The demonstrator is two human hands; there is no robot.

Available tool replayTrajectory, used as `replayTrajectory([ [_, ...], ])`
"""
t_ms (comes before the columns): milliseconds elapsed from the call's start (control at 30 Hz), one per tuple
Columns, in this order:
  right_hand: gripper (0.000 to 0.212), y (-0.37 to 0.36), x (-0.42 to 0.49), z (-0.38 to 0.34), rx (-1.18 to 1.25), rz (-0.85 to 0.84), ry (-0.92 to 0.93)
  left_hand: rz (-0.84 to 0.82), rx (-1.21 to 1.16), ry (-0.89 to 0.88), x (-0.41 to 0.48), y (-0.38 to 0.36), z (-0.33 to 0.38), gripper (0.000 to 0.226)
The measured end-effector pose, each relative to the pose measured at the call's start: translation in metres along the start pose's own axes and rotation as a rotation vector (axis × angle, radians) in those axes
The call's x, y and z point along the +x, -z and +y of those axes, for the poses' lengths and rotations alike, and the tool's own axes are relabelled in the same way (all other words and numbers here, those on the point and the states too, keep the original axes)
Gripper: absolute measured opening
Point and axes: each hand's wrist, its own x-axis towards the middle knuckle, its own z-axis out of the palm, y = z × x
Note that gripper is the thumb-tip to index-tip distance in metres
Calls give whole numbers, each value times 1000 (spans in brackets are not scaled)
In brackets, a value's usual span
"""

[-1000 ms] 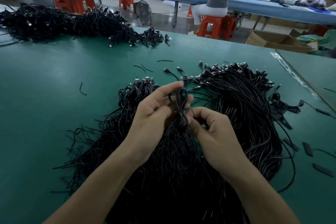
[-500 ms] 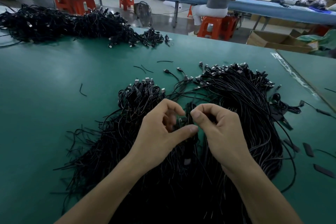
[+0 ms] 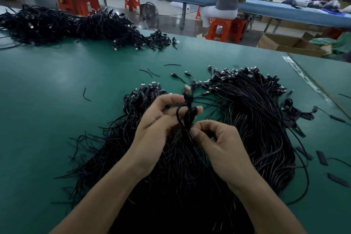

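Note:
A thin black USB cable (image 3: 187, 114) folded into a small loop stands up between my hands, its metal plug (image 3: 187, 89) pointing up. My left hand (image 3: 157, 129) holds the loop between thumb and fingers. My right hand (image 3: 222, 146) pinches the cable just below the loop with thumb and forefinger. Under both hands lies a big heap of loose black cables (image 3: 247, 119) on the green table (image 3: 47, 110).
A second heap of black cables (image 3: 76, 24) lies at the table's far left. Short black sleeves (image 3: 322, 157) and cut wire bits (image 3: 86, 95) are scattered on the green top. A person sits on an orange stool (image 3: 222, 28) at a blue bench behind. A cardboard box (image 3: 288, 43) stands at right.
Both hands have lifted the cable. The loop, hidden between the fingers half a second ago, now stands up with the plug pointing up, and my left fingers have opened round it.

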Motion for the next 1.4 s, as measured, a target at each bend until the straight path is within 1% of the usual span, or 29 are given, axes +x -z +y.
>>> replayTrajectory([
  [67, 15, 2, 2, 0, 3, 1, -14, -49, -6, -10, -3, 2, 2, 31],
  [133, 10, 4, 4, -1, 22, 1, -23, -75, 63, -29, -6, 3, 2, 31],
  [167, 11, 5, 5, -1, 27, 10, -29, -85, 106, -41, -7, 2, 2, 26],
  [233, 16, 8, 8, -1, 34, 48, -36, -103, 245, -79, -11, -1, -1, 6],
  [267, 18, 8, 9, -2, 42, 67, -31, -85, 365, -107, -12, -2, -4, 10],
  [300, 19, 8, 10, -2, 49, 84, -19, -56, 489, -131, -12, -3, -7, 19],
  [367, 17, 6, 10, -5, 51, 109, 11, 72, 660, -150, -10, -3, -12, 31],
  [433, 14, 3, 8, -5, 63, 112, 48, 194, 683, -101, -8, -3, -17, 35],
  [500, 12, 0, 6, -7, 61, 93, 81, 243, 683, -33, -5, -2, -18, 33],
  [567, 12, -2, 4, -8, 55, 47, 106, 251, 628, 2, -4, 0, -19, 30],
  [700, 22, -4, 0, -7, 62, -61, 100, 138, 283, 63, -1, 3, -10, 31],
  [800, 22, -2, -2, -4, 5, -70, 93, 85, -53, 125, 0, 3, -3, 25],
  [833, 21, -1, -1, -3, 0, -67, 89, 60, -125, 142, -1, 4, -1, 25],
  [867, 20, -1, -1, -2, -4, -63, 79, 24, -142, 155, -1, 4, 1, 26],
  [967, 17, -2, 1, 0, 25, -59, 23, -72, -8, 180, -4, 3, 0, 32],
  [1067, 13, -2, 2, 1, 104, -50, -20, -51, 234, 64, -8, 1, -7, 21],
  [1167, 14, -1, 1, 2, 158, -15, -76, -17, 400, 22, -11, 6, -12, 24],
  [1267, 20, 0, -1, 4, 245, -23, -200, -39, 503, -3, -10, 11, -13, 22],
  [1333, 19, -1, -1, 6, 380, -55, -327, -57, 575, -16, -9, 13, -13, 18],
  [1400, 18, -1, 0, 9, 458, -78, -434, -88, 630, -13, -7, 15, -12, 16],
])
